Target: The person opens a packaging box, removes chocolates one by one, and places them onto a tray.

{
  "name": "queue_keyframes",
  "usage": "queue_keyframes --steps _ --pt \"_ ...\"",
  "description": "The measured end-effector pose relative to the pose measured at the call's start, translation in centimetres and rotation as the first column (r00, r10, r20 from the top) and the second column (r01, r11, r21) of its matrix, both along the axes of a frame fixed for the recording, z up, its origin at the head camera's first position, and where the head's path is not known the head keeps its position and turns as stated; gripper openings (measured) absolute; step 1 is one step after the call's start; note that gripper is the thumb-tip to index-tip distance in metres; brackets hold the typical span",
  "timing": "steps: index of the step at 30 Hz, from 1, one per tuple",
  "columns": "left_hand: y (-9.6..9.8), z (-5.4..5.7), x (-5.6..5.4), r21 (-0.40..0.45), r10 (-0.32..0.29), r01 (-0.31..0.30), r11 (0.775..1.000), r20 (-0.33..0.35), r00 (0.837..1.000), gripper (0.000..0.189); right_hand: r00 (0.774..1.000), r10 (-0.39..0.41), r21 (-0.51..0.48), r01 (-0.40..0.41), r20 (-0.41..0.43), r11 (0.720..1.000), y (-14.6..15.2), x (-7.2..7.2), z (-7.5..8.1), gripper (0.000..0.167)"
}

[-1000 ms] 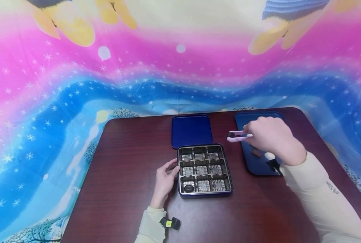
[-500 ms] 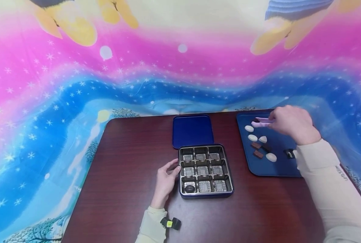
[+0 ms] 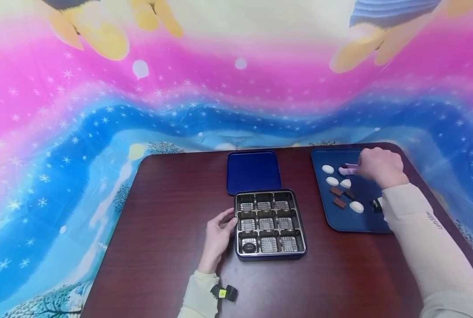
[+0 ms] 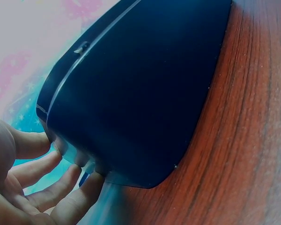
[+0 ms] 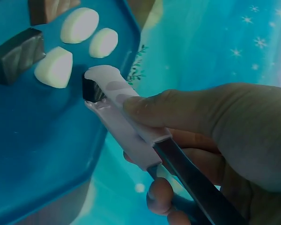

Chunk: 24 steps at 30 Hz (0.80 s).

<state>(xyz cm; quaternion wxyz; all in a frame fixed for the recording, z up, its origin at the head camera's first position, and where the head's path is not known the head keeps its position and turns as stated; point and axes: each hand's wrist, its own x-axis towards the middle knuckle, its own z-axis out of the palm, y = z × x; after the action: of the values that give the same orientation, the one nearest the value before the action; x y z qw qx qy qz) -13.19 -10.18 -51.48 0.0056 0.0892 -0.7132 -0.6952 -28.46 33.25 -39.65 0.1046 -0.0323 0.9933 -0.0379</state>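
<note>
My left hand rests its fingertips against the left wall of a dark blue tin. In the left wrist view those fingers touch the tin's side. The tin's tray has several compartments; a dark oval chocolate lies in the near-left one. My right hand grips tongs with pale lilac tips over the far part of the blue tray. Between the tips is a dark chocolate, its far side hidden by the tongs. Whether it touches the tray I cannot tell.
On the blue tray lie white chocolates, brown chocolate pieces and a dark bar-shaped chocolate. A flat blue lid lies behind the tin. A patterned cloth hangs behind the table.
My right hand has moved the tongs from the gap between tin and tray to the tray's far part, uncovering the chocolates there. The left hand and tin stay put.
</note>
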Motion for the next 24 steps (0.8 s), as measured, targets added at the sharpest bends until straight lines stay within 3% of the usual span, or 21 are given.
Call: queue_keyframes --steps 10,24 --pt "0.01 -0.07 0.08 0.004 -0.013 0.013 1.000 -0.015 1.000 0.038 0.999 0.001 0.016 -0.002 0.032 1.000 0.17 -0.52 -1.07 0.028" --pt "-0.08 0.10 0.03 0.016 -0.014 0.014 1.000 -0.016 1.000 0.039 0.999 -0.043 -0.013 0.043 0.018 0.999 0.12 -0.09 -0.89 0.027"
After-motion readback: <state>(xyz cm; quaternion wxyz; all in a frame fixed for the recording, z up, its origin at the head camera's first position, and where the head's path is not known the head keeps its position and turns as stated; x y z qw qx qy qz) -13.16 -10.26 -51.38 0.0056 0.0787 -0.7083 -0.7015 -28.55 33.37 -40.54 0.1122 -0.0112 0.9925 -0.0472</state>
